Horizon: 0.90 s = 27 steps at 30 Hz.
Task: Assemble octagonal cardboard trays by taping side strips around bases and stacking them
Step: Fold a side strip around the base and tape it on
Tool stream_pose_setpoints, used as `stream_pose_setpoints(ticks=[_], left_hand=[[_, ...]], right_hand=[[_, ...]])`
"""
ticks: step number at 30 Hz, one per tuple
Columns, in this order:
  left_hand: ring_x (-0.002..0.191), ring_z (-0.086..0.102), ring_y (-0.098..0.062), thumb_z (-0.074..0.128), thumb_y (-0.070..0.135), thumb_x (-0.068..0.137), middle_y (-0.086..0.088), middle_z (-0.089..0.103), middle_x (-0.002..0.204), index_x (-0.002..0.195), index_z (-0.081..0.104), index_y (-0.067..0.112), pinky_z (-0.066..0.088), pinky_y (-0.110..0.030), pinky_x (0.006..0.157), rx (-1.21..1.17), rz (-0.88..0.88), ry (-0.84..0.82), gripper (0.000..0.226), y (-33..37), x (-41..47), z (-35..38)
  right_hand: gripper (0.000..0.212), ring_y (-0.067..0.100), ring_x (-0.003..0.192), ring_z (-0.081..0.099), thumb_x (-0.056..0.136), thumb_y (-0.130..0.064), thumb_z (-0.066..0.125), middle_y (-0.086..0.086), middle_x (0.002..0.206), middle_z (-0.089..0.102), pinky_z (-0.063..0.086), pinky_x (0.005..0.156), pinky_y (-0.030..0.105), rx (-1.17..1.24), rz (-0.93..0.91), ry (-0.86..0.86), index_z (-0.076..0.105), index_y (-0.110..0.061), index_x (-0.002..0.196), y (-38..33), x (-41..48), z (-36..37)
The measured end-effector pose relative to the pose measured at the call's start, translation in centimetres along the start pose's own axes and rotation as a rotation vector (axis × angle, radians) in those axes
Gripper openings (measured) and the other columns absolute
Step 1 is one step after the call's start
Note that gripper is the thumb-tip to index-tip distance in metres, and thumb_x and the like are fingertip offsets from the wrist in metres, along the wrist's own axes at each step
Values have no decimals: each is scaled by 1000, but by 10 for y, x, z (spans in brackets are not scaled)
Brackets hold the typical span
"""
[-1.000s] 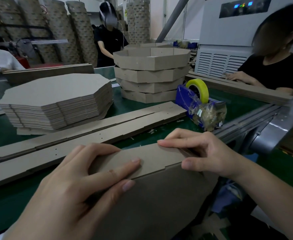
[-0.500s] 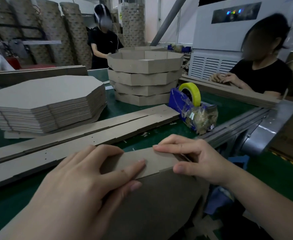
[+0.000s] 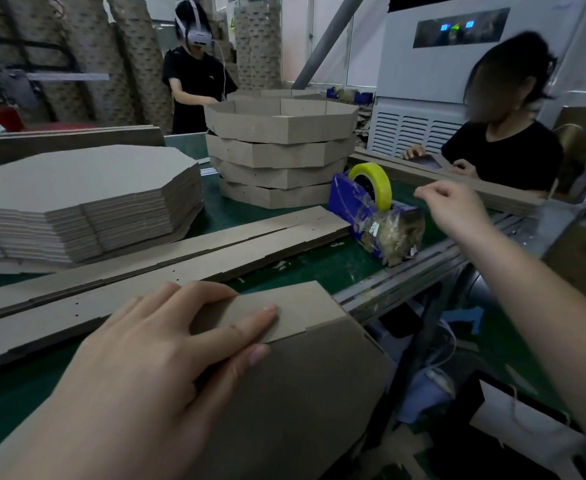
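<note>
A cardboard octagonal base [image 3: 302, 393] leans tilted over the table's near edge, with a side strip [image 3: 295, 306] folded along its top edge. My left hand [image 3: 166, 358] presses the strip against the base with straight fingers. My right hand [image 3: 454, 209] hovers just right of the blue tape dispenser [image 3: 353, 206] and its yellow tape roll [image 3: 385, 188]. Its fingers are curled and the fingertips pinched together; I see no tape between them. Several finished trays [image 3: 281, 147] are stacked behind the dispenser.
A thick pile of flat octagonal bases [image 3: 76, 188] sits at the left, and long side strips [image 3: 180, 258] lie across the green table [image 3: 326, 268]. A metal rail [image 3: 423, 271] edges the table on the right. One person [image 3: 502, 150] works at the right, another [image 3: 194, 81] behind.
My right hand has let go of the strip's corner and risen up and right to the tape dispenser. My left hand still presses the strip.
</note>
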<state>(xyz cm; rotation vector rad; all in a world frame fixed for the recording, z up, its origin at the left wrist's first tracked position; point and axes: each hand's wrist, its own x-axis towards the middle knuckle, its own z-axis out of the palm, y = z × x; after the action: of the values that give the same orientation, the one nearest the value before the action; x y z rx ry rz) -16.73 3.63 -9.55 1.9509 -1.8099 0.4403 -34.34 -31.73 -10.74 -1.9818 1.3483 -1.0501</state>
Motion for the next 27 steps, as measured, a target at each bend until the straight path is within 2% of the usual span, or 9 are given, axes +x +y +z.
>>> stream_pose_setpoints(ticks=[4,8,10,15,17,22,24,25,27], left_hand=[[87,64,-26,42,51,89,6,64,106,118,64,46,53,-44,62,-31,19,-4,37,0,1,1],[87,64,-26,41,53,89,7,64,107,118,63,48,53,-43,64,-27,2,-14,37,0,1,2],[87,64,-27,41,53,89,6,64,107,118,63,47,53,-43,65,-33,2,-9,37,-1,2,2],[91,64,-24,38,56,91,9,63,108,120,60,51,53,-44,67,-47,8,-28,38,-2,1,1],[92,63,-23,35,59,91,10,62,109,121,59,52,53,-44,68,-55,0,-31,38,-2,1,2],[90,64,-24,36,57,90,10,63,107,118,63,49,54,-44,67,-51,-9,-19,39,-1,1,1],[91,64,-23,38,56,89,11,63,107,116,65,47,54,-44,68,-55,-11,-14,39,0,2,0],[91,65,-23,38,55,89,11,64,107,116,66,46,54,-44,68,-55,-9,-12,39,0,2,0],[92,65,-24,39,54,89,11,64,107,116,66,44,54,-45,68,-63,-6,-14,40,1,2,-1]], right_hand=[[27,16,58,39,89,-43,58,-1,68,51,31,52,27,74,225,-192,74,-21,86,12,25,-2],[10,5,38,30,80,-24,70,-3,70,58,25,42,21,331,408,-223,72,-15,77,15,34,2],[6,2,35,29,78,-19,72,-7,64,62,29,46,19,449,477,-223,72,-15,73,13,35,2],[13,5,51,37,77,-20,75,-10,55,44,39,59,25,639,499,-134,63,-18,72,8,33,2],[11,6,52,41,77,-17,70,-9,54,45,39,63,27,778,440,-94,64,-17,68,13,25,4],[43,8,53,50,86,-3,51,-4,52,48,51,85,36,1144,235,-102,51,-18,46,48,-5,4],[37,11,54,52,88,0,52,-1,51,50,51,86,38,1068,243,-79,52,-11,52,55,-12,5],[32,14,56,53,87,-1,57,1,52,52,50,86,38,928,258,-44,55,-7,56,57,-14,5],[18,23,66,57,83,-9,69,7,61,60,46,82,40,470,280,32,66,-5,65,60,-14,0]])
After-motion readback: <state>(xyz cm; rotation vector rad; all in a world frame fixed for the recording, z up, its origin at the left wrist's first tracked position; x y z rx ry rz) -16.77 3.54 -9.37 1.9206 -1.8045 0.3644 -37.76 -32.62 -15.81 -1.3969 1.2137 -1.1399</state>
